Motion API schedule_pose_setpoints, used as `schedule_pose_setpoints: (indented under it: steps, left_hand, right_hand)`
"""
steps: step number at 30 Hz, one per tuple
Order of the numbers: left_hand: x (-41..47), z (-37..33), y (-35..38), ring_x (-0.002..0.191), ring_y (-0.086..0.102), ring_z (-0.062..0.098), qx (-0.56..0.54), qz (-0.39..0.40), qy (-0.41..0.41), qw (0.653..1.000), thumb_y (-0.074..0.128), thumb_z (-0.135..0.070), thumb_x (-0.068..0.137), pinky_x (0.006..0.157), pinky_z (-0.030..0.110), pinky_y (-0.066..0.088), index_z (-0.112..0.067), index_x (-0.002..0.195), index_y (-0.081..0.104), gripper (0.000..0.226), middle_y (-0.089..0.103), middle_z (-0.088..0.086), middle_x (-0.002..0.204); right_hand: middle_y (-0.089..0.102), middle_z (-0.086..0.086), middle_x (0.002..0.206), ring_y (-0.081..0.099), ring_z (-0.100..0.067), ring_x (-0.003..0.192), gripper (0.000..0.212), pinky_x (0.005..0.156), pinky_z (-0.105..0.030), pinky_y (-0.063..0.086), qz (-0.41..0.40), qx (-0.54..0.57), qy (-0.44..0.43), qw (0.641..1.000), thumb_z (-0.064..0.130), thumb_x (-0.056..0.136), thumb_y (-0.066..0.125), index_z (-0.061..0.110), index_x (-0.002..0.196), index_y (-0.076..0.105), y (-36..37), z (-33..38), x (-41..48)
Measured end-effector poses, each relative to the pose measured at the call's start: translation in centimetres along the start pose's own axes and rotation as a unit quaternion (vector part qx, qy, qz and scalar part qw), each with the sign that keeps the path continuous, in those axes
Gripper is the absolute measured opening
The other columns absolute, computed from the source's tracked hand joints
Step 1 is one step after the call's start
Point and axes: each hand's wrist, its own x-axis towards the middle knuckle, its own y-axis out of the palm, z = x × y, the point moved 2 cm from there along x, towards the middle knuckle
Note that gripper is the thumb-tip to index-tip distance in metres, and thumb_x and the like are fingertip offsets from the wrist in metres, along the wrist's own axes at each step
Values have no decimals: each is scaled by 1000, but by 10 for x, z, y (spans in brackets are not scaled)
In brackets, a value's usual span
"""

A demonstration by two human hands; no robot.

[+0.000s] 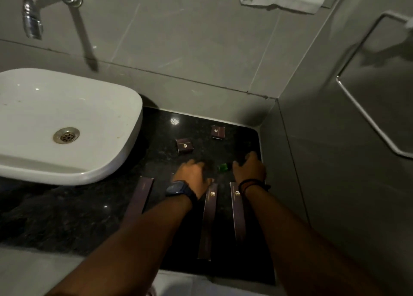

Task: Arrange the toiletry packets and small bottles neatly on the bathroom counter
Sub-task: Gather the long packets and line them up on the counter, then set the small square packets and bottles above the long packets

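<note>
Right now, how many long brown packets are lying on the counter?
3. One long packet lies nearest the basin, one in the middle beside the left hand, and one under the right wrist. The arms may hide more.

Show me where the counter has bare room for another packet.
Bare counter lies in front of the sink, left of the leftmost long packet. A smaller patch sits behind the two small boxes. Around both hands it is crowded.
</note>
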Motion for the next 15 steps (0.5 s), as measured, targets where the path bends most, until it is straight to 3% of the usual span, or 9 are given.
schedule_pose_setpoints:
  steps: [4,9,12,15]
  left_hand:
    - [48,-23,31,110,58,34,3,54,29,998,72,-35,79,93,39,51,-14,113,64,41,60,13,119]
    - [110,-22,68,121,45,38,56,129,51,989,67,-30,83,103,45,44,-14,127,54,48,46,12,134]
    - [135,-17,82,121,46,37,67,174,78,979,50,-20,93,107,42,38,-9,125,55,35,48,17,134]
    - [146,-16,83,117,54,35,30,173,104,979,52,-23,94,100,36,38,-8,123,59,33,57,18,127]
  right_hand:
    - [62,-20,121,58,-36,114,39,91,-38,49,-8,12,48,999,19,86,66,2,118,55,8,-9,56]
    - [61,-22,126,58,-38,117,50,98,-44,47,-6,55,90,994,18,81,73,2,124,53,35,-16,124]
    - [58,-21,129,55,-39,119,49,101,-43,44,29,-41,25,998,14,83,66,9,131,53,50,-22,160]
    - [56,-23,132,52,-38,121,33,104,-38,38,93,-160,-33,982,14,91,53,9,122,61,64,-30,184]
